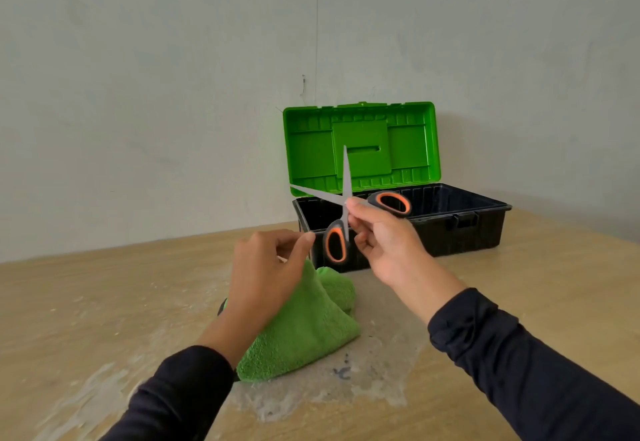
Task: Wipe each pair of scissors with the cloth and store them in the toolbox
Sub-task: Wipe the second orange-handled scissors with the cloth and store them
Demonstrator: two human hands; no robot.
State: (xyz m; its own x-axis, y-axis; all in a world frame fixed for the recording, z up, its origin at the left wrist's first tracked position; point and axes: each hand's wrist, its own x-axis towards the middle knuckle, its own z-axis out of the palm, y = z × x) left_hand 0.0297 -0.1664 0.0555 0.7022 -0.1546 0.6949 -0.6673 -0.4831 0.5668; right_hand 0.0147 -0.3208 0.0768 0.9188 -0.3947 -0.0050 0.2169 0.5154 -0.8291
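- The scissors (346, 205) are up in the air, in front of the toolbox (460, 229), above the near left corner of it.
- Their two gray blades are spread wide apart. One blade points straight up and the other points to the left.
- The handles are black with orange rings. One handle hangs down and the other sticks out to the right.
- The right hand (384, 239) holds the scissors. Its fingers and thumb pinch them close to where the blades cross.
- The left hand (266, 267) is just left of the scissors. Its fingers are curled around the top of the green cloth (304, 329) and lift it up.
- The low end of the cloth rests on the table (519, 284).
- The toolbox sits far back on the table, to the right. Its black bottom is open and its green lid (360, 146) stands up behind it.
- A pale wall (138, 94) is behind everything.
- Both arms wear dark sleeves (519, 364).
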